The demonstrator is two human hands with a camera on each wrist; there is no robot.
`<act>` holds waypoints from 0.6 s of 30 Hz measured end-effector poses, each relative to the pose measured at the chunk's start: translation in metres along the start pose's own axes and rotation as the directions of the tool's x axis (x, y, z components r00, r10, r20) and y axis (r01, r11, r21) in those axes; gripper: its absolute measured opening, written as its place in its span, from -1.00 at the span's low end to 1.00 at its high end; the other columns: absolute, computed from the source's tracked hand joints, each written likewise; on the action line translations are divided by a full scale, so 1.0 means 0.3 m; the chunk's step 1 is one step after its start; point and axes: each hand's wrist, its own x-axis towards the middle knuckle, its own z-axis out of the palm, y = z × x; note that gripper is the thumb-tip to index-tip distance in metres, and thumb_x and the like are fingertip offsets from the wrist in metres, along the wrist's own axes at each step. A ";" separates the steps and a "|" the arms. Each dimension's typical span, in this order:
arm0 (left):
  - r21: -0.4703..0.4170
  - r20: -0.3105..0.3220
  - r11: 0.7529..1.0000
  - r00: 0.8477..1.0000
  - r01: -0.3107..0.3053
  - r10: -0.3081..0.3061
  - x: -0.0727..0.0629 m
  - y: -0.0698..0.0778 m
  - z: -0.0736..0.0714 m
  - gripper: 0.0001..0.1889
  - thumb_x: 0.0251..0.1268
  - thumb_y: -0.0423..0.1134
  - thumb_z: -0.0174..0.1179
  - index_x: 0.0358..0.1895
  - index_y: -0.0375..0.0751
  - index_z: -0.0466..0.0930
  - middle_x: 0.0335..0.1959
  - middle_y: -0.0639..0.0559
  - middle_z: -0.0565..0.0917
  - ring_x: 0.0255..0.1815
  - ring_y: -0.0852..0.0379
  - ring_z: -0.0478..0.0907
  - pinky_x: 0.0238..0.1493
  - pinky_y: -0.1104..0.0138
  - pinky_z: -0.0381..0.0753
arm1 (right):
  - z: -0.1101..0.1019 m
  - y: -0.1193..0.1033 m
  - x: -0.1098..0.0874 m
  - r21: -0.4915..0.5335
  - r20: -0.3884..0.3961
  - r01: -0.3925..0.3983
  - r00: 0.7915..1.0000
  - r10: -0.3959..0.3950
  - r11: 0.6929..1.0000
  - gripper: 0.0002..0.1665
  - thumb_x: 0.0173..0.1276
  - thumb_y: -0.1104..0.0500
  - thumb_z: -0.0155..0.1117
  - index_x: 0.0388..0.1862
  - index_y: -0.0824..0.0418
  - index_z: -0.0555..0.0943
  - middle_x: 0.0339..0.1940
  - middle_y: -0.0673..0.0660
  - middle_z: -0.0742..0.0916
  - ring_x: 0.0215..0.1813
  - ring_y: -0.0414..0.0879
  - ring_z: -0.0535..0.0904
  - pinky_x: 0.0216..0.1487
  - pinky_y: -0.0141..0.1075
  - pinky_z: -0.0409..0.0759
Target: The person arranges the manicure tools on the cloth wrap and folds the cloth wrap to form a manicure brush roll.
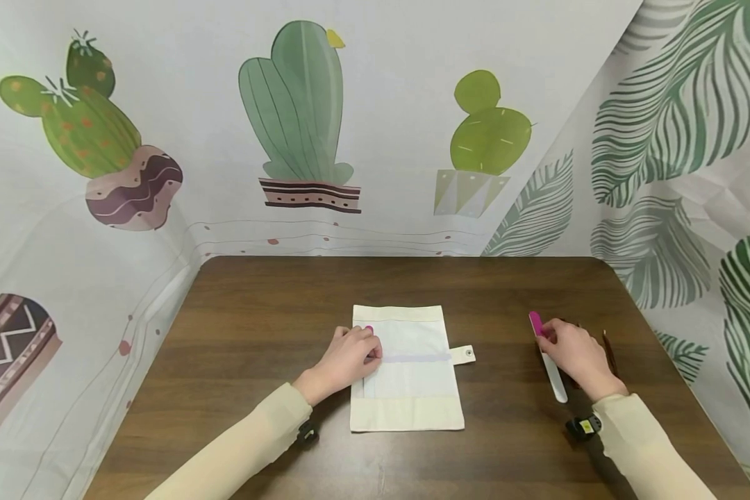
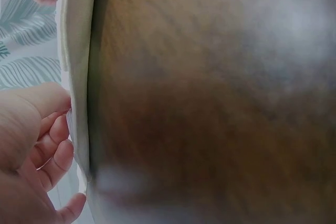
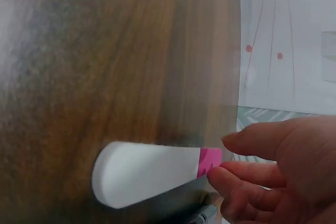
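Note:
A cream fabric case (image 1: pixel 412 378) lies unfolded on the table, its short snap strap (image 1: pixel 462 355) pointing right. My left hand (image 1: pixel 348 355) is at the case's left side, fingers curled and thumb and fingertips gathered on the fabric. A small pink tip (image 1: pixel 369 328) shows just beyond those fingers; the rest of it is hidden. To the right, my right hand (image 1: pixel 576 353) pinches the pink part of a white-and-pink nail file (image 3: pixel 152 174). The file's white end points toward me, close over the wood. In the right wrist view, thumb and fingers are around the pink end.
The brown wooden table (image 1: pixel 275 292) ends at a printed cloth backdrop (image 1: pixel 400 139). Slim dark items (image 1: pixel 609 351) lie beside and partly under the right hand. Wrist cameras (image 1: pixel 582 426) hang below both sleeves.

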 end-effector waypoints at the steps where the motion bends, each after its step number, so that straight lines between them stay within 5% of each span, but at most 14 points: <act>1: 0.001 -0.001 1.000 1.000 -0.001 0.001 0.000 0.000 0.000 -0.82 0.24 -0.27 0.42 -0.43 0.08 0.61 -0.47 0.28 0.45 -0.31 0.20 0.43 0.06 -0.01 0.40 | 0.001 0.002 0.000 -0.008 0.009 -0.008 1.000 0.008 1.000 -0.59 0.44 0.13 0.32 0.08 0.43 0.60 -0.28 0.25 0.75 -0.41 0.01 0.59 -0.50 -0.15 0.46; 18: 0.008 -0.008 1.000 1.000 -0.011 0.011 -0.004 -0.007 0.009 -0.82 0.24 -0.28 0.39 -0.42 0.08 0.60 -0.45 0.27 0.46 -0.29 0.18 0.43 0.05 0.00 0.39 | -0.018 0.004 0.016 -0.047 0.129 -0.092 0.987 0.097 0.995 -0.57 0.42 0.09 0.37 0.03 0.43 0.61 -0.40 0.17 0.70 -0.43 0.02 0.55 -0.49 -0.11 0.46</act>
